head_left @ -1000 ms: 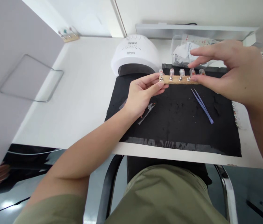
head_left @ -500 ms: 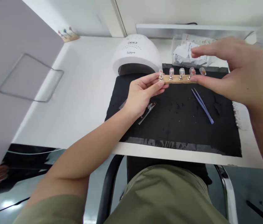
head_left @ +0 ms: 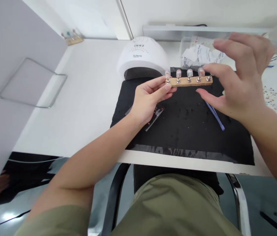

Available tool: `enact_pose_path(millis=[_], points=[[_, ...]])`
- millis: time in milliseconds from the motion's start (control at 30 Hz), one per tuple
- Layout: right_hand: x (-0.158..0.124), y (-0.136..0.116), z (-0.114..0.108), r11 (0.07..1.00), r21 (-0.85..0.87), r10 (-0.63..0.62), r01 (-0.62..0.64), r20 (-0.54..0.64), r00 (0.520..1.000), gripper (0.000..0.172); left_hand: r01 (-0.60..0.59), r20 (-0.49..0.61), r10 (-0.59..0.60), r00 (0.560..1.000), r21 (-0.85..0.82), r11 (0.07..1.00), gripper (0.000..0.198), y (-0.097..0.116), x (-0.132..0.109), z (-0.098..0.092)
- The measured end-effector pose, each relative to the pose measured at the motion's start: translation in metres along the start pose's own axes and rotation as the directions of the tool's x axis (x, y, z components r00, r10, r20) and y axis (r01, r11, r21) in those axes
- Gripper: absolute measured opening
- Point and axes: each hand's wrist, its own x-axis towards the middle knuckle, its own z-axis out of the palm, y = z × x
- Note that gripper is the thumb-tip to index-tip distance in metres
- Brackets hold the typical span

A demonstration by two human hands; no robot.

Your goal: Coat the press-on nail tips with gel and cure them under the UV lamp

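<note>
My left hand (head_left: 150, 96) pinches the left end of a wooden nail stand (head_left: 184, 82) between thumb and fingers, above a black mat (head_left: 177, 131). Along the bar stand several small metal posts. Clear press-on nails (head_left: 189, 72) with reddish and white decoration sit on those posts; the one at the right end is hidden behind a finger. At that end my right hand (head_left: 241, 75) is open, thumb and fingers spread apart. Its index finger is close to the fourth nail, and I cannot tell whether it touches. Under the thumb lie blue tweezers (head_left: 215, 117), partly covered.
A white nail lamp (head_left: 143, 57) stands behind my left hand. Papers and packets fill a clear plastic box (head_left: 199, 55) at the back. Dark clear-edged film (head_left: 155, 118) lies by my left wrist. Colourful bits (head_left: 271, 96) are scattered on the right.
My right thumb has come off the stand and dropped below it, and the hand has shifted and turned, uncovering the right end of the bar. My left hand keeps its hold.
</note>
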Motion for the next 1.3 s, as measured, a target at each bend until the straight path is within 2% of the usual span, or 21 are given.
enact_pose_path(millis=[167, 467, 700, 900, 1033, 1133, 1233, 1300], points=[[0.002, -0.001, 0.004, 0.996, 0.092, 0.021, -0.018, -0.031, 0.999, 0.052, 0.004, -0.002, -0.004, 1.000, -0.007, 1.000, 0.025, -0.001, 0.001, -0.001], [0.004, -0.002, 0.005, 0.996, 0.060, 0.068, -0.068, -0.005, 0.998, 0.058, -0.003, 0.016, 0.003, 1.000, 0.003, 1.000, 0.018, 0.000, 0.000, 0.000], [0.000, 0.001, 0.009, 1.000, -0.012, -0.007, 0.006, -0.047, 0.999, 0.045, -0.012, 0.038, 0.013, 0.999, -0.014, 1.000, 0.020, -0.002, 0.000, -0.002], [0.000, 0.004, 0.020, 0.999, -0.004, -0.032, 0.031, -0.159, 0.987, 0.042, -0.011, 0.044, 0.010, 0.999, 0.032, 0.999, 0.024, -0.002, 0.000, -0.002], [-0.002, 0.007, 0.020, 0.999, -0.024, -0.030, 0.026, -0.164, 0.986, 0.055, -0.019, 0.050, 0.018, 0.999, 0.019, 1.000, 0.023, -0.002, 0.000, -0.002], [-0.003, 0.007, 0.014, 0.999, 0.050, -0.009, 0.017, -0.155, 0.988, 0.072, -0.020, 0.045, 0.020, 0.999, 0.000, 1.000, 0.021, -0.002, 0.001, -0.002], [-0.003, 0.005, 0.007, 0.985, 0.168, 0.060, -0.033, -0.156, 0.986, 0.087, -0.025, 0.040, 0.025, 0.999, -0.012, 1.000, 0.021, -0.002, 0.000, -0.002], [-0.004, 0.004, 0.005, 0.955, 0.271, 0.159, -0.119, -0.133, 0.978, 0.089, -0.025, 0.035, 0.026, 0.999, -0.016, 1.000, 0.022, -0.002, 0.001, -0.002]])
